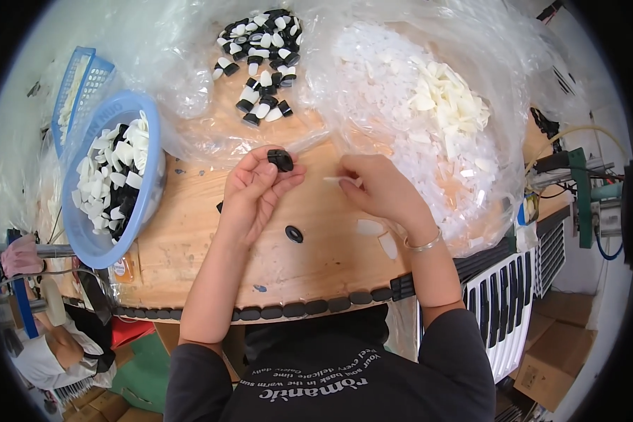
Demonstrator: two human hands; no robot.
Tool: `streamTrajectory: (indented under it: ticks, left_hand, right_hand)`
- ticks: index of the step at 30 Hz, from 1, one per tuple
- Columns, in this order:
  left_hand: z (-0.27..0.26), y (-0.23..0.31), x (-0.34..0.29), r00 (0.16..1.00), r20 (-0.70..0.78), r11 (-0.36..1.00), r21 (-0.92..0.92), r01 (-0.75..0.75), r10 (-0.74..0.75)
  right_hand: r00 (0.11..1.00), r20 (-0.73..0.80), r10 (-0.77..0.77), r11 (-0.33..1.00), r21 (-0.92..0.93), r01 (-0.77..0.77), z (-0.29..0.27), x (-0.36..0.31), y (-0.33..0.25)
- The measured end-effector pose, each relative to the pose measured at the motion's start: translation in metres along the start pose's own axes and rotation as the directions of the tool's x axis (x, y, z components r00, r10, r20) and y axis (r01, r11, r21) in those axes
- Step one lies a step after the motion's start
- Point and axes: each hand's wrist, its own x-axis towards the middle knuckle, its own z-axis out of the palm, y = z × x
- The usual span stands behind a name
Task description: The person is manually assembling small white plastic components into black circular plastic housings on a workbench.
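My left hand [253, 186], palm up, holds a small black oval cap [280, 160] between thumb and fingers. To its right, my right hand [381, 188] pinches a thin whitish piece [333, 179], partly hidden and blurred. A gap separates the two hands. Below my left hand, a black oval ring [294, 234] lies on the wooden table [323, 271]. Flat whitish pieces [387, 245] rest near my right wrist. Beyond my hands, several black-and-white assembled pieces [264, 60] sit in a pile.
At the left stands a blue basin [69, 193] of white and black pieces, with a blue basket [91, 63] behind. Translucent and cream flakes [446, 98] cover plastic sheeting on the right. Black oval pads [316, 307] line the near table edge. A person's arm [62, 346] shows lower left.
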Motion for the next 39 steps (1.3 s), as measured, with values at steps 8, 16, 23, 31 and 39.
streamTrajectory:
  ticks: [8, 16, 23, 31, 39]
  left_hand:
    - [0.008, -0.011, -0.001, 0.845, 0.309, 0.202, 0.881, -0.427, 0.438]
    - [0.014, -0.011, -0.006, 0.841, 0.359, 0.099, 0.897, -0.431, 0.404]
    - [0.011, -0.013, -0.006, 0.845, 0.328, 0.225, 0.865, -0.448, 0.423]
    - [0.016, -0.006, -0.013, 0.879, 0.316, 0.190, 0.897, -0.400, 0.358]
    - [0.015, -0.013, -0.007, 0.813, 0.194, 0.435, 0.763, -0.477, 0.549]
  right_hand:
    - [0.939, -0.311, -0.145, 0.857, 0.435, 0.276, -0.001, 0.002, -0.016]
    - [0.815, -0.417, -0.402, 0.871, 0.099, 0.481, 0.025, 0.005, -0.018]
    - [0.801, -0.433, -0.413, 0.849, 0.136, 0.511, 0.028, 0.007, -0.020]
    - [0.867, -0.356, -0.349, 0.835, 0.303, 0.460, 0.032, 0.010, -0.016]
    - [0.996, -0.087, 0.033, 0.427, 0.902, 0.065, 0.042, 0.012, -0.004]
